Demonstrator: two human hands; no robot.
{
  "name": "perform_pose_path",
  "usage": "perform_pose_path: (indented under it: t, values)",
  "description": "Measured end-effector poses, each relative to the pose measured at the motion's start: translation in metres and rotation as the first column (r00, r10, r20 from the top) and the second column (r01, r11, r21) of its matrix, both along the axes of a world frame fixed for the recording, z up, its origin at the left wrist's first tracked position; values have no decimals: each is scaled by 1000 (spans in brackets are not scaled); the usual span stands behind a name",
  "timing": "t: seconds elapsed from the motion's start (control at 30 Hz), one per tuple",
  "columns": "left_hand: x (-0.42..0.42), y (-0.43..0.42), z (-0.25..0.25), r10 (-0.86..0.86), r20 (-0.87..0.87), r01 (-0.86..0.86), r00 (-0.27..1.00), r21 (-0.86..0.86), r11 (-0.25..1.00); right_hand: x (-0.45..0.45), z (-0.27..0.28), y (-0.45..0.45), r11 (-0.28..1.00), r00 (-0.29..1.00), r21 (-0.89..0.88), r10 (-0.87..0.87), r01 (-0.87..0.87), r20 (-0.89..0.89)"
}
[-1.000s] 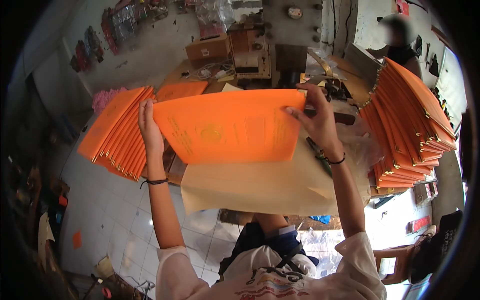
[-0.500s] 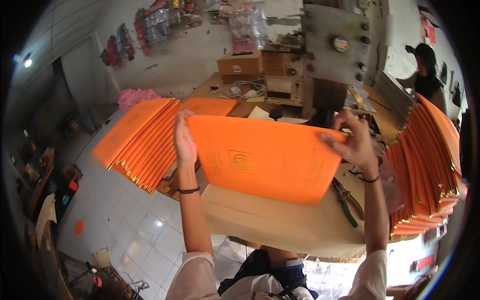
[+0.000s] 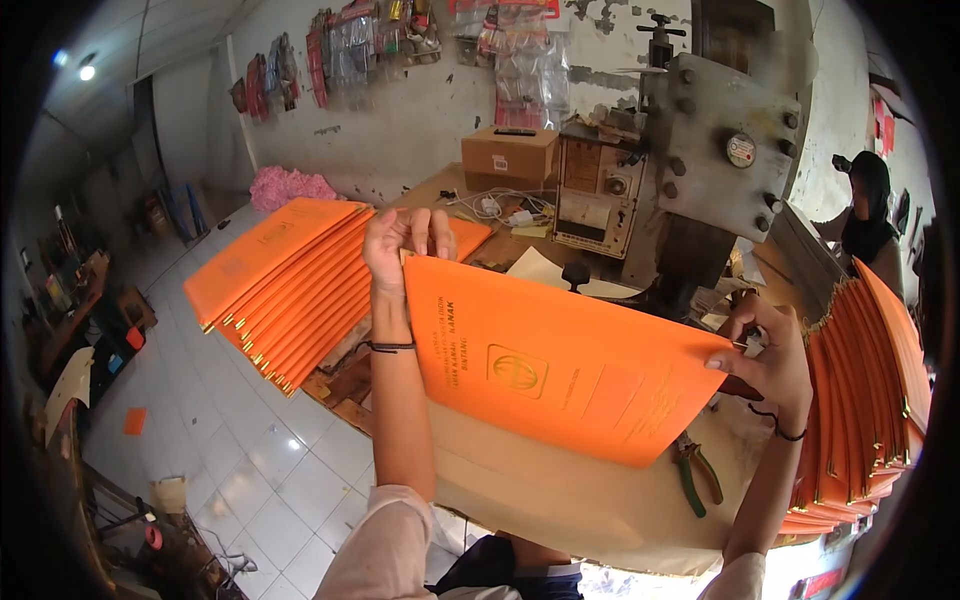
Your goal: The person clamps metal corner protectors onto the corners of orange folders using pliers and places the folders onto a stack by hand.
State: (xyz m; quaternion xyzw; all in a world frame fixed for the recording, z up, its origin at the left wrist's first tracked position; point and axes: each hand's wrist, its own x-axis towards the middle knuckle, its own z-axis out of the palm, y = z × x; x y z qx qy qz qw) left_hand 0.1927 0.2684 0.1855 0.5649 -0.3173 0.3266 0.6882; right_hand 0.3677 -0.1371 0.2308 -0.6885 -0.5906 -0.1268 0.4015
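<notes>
An orange folder point(image 3: 540, 375) with gold printing and a square emblem hangs tilted above the paper-covered table, its right end lower. My left hand point(image 3: 402, 250) is at its upper left corner, fingers curled over and closed on the edge. At the upper right corner, my right hand point(image 3: 768, 350) pinches the folder between thumb and fingers. Pliers with green handles point(image 3: 690, 480) lie just below the folder's right end, near my right wrist.
Orange folders are stacked at left point(image 3: 290, 290) and right point(image 3: 860, 390). Behind stand a metal press point(image 3: 730, 145), a control box point(image 3: 595, 195) and a cardboard box point(image 3: 510, 155). Brown paper point(image 3: 560, 510) covers the table's front. Another person point(image 3: 868, 210) is at far right.
The folder has tilted, its right end dropping, and its print is now sharper. My left hand's fingers have curled over the corner; earlier they lay straight along the edge. The camera view has shifted.
</notes>
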Motion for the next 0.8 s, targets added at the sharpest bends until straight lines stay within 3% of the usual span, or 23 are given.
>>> perform_pose_path:
  t: [0.13,0.27,0.37,0.47,0.53,0.67,0.73,0.8]
  values:
    - [-7,-3,-3,36,73,-35,997,-17,999,9,-6,1,998,997,8,57,-57,-52]
    - [-13,-8,-10,71,40,-68,997,-76,995,10,-10,3,993,988,40,115,-112,-100]
    - [-12,-6,-11,94,-6,-94,996,-47,994,10,-10,10,985,985,95,152,-144,-77]
    - [-9,0,-14,96,-30,-97,995,-13,995,17,-10,18,972,978,123,192,-202,87]
    - [-9,0,-14,97,-42,-98,994,-15,995,16,-16,20,967,977,145,205,-210,50]
    - [-16,-1,-17,-31,-42,27,999,-88,996,12,-36,30,927,956,286,277,-242,-91]
    - [-17,-4,-17,-147,-8,145,989,-101,984,7,-34,31,930,960,275,272,-245,-64]
    - [-19,-5,-16,-79,2,79,997,-61,995,7,-32,29,920,954,278,296,-276,-35]
